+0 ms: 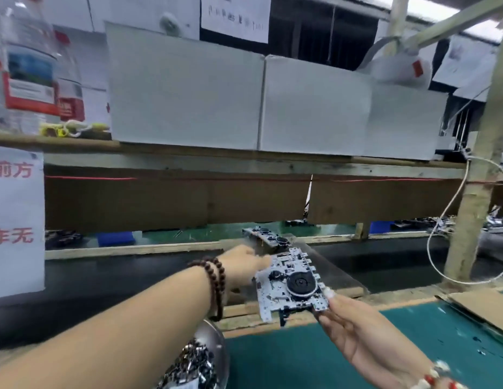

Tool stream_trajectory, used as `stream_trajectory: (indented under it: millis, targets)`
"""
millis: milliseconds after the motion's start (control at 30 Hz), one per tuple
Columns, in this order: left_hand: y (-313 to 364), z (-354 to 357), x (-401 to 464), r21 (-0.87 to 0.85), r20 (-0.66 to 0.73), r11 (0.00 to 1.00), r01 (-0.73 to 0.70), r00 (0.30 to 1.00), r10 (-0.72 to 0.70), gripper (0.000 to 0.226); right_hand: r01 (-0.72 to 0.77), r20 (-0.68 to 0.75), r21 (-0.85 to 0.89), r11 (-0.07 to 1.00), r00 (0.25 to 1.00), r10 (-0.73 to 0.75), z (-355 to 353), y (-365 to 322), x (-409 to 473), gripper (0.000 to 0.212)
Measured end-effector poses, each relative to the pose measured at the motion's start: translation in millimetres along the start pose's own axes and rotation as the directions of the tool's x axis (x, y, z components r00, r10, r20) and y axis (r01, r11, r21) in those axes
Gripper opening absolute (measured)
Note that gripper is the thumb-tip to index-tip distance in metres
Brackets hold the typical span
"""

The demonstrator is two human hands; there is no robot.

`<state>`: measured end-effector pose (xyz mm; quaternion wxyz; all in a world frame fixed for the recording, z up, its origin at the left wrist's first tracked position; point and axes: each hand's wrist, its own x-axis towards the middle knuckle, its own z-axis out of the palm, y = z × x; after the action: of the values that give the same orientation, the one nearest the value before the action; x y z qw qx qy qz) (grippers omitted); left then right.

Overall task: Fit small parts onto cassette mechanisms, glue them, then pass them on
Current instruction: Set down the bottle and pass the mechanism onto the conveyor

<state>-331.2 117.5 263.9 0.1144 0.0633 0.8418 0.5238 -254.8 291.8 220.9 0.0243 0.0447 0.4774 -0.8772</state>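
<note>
Silver cassette mechanism [291, 284] with black flywheel, tilted, held above the bench edge, second mechanism [268, 237] lying beyond

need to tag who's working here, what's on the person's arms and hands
Both forearms are bare, with no sleeves or gloves. The left wrist wears a double loop of dark brown round beads. The right wrist wears a bracelet of red and pale beads. The right hand has long pale nails.

left grip [242, 265] outstretched, right grip [354, 327] pinching
</note>
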Motion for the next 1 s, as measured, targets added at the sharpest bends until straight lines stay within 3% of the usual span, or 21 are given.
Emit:
stream_trajectory:
  millis: [67, 167, 300, 367, 467, 567, 733, 833, 900, 1000]
  targets:
    - [-20, 3, 19, -0.091, 0.005, 0.995, 0.040, 0.999, -0.039, 0.035, 0.020, -0.057, -0.016, 1.000, 0.998, -0.021, -1, 2, 32, 0.016]
    - [-39, 6, 46, -0.282, -0.028, 0.954, 0.105, 0.993, -0.118, 0.063, -0.021, -0.068, -0.037, 0.999, 0.997, 0.018, -4, 10, 72, 0.021]
    - [-49, 15, 66, -0.272, 0.064, 0.944, 0.188, 0.982, -0.177, 0.024, -0.026, -0.113, -0.026, 0.999, 0.993, 0.023, -9, 17, 112, 0.020]
    - [-52, 23, 76, -0.293, 0.094, 0.940, 0.178, 0.983, -0.157, 0.034, -0.018, -0.143, -0.028, 0.999, 0.990, 0.014, -10, 18, 128, 0.019]
    - [-54, 30, 94, -0.251, -0.020, 0.962, 0.108, 0.993, -0.116, 0.033, -0.034, -0.184, -0.125, 0.992, 0.983, 0.011, -10, 18, 145, 0.019]
    - [-64, 31, 106, -0.184, -0.100, 0.981, 0.061, 0.992, -0.080, 0.031, -0.085, -0.224, -0.418, 0.905, 0.974, -0.012, -12, 20, 158, 0.021]
    - [-78, 35, 116, -0.097, -0.031, 0.993, 0.070, 0.997, -0.073, 0.040, -0.123, -0.201, -0.787, 0.605, 0.978, -0.063, -32, 21, 179, 0.032]
    - [-84, 37, 119, -0.072, -0.038, 0.995, 0.066, 0.997, -0.069, 0.029, -0.095, -0.166, -0.806, 0.585, 0.984, -0.068, -35, 26, 189, 0.014]
    - [-86, 36, 123, -0.059, -0.081, 0.997, 0.056, 0.995, -0.060, 0.007, -0.095, -0.196, -0.776, 0.623, 0.976, -0.096, -35, 29, 200, 0.023]
    - [-87, 31, 138, -0.038, -0.136, 0.996, 0.078, 0.987, -0.082, 0.019, -0.129, -0.208, -0.795, 0.592, 0.976, -0.066, -31, 30, 215, 0.014]
